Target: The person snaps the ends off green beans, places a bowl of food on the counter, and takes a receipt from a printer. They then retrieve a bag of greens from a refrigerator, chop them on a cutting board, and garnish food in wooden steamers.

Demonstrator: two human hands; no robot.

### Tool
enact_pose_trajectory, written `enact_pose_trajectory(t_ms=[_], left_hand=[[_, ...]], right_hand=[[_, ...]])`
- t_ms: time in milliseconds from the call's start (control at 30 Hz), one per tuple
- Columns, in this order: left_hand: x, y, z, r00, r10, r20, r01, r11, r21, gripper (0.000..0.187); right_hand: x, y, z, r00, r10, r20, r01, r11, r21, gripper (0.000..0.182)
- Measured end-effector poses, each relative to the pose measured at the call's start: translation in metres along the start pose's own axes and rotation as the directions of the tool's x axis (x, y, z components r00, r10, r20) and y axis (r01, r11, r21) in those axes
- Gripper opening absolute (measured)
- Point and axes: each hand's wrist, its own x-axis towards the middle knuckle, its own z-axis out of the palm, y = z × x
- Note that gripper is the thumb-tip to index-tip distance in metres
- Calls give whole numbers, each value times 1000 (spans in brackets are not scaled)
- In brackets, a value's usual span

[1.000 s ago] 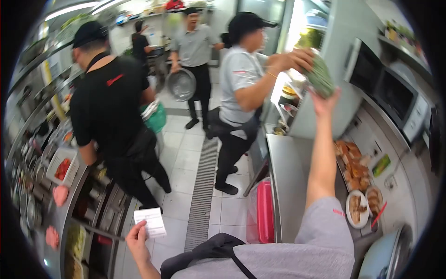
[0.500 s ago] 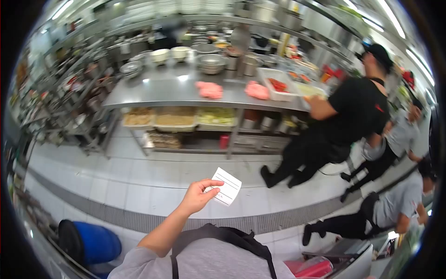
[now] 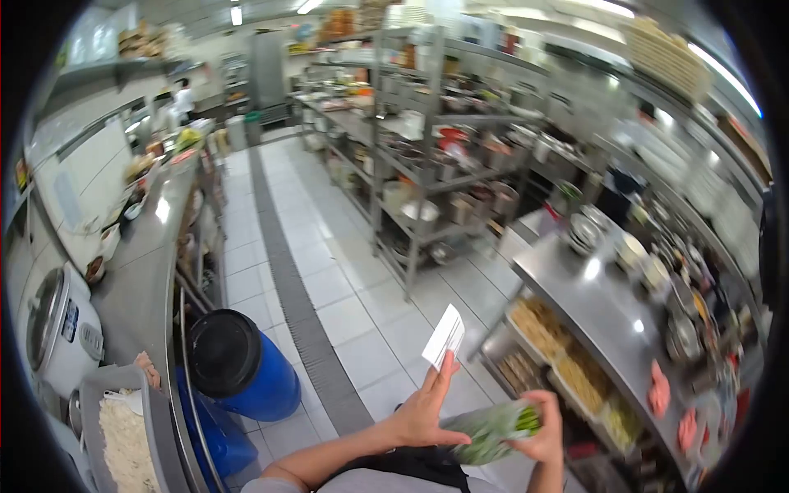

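My left hand (image 3: 421,411) grips a small white paper slip with printed lines (image 3: 445,335) at its fingertips. The slip stands up above the hand, and the thumb reaches across to the clear plastic bag or container of green vegetables (image 3: 491,432). Around the right end of that clear package is my right hand (image 3: 544,429), its fingers wrapped over the edge. Both hands are low in the head view, in front of my body. The exact kind of greens is hard to make out.
A blue barrel with a black lid (image 3: 246,366) stands left beside a steel counter (image 3: 140,279). On that side are a rice cooker (image 3: 70,320) and a grey tub of white food (image 3: 148,403). At right stands a steel table (image 3: 567,275); a shelving rack (image 3: 415,214) rises ahead.
The view has swung left, toward the aisle and blue barrel. My right hand has come into view with the clear package of greens; the slip stays in my left hand.
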Motion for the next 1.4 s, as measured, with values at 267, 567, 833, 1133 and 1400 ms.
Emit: enact_pose_trajectory(t_ms=[267,567,833,1133,1400], left_hand=[[55,-155,-235,670,-124,-732,363,915,178,60],[108,-347,-448,624,-173,-762,276,961,8,44],[217,-572,-610,835,-409,-369,321,906,-276,121],[309,-823,-782,762,-456,-461,465,879,-101,94],[327,-978,-983,187,-309,-932,286,925,-250,72]], right_hand=[[350,80,263,539,-54,841,-558,725,404,50],[590,56,547,137,-391,910,-285,865,414,47],[814,96,660,722,-79,687,-426,732,532,41],[1042,116,920,516,-448,730,288,893,345,44],[1290,68,1165,504,-681,531,381,727,571,34]])
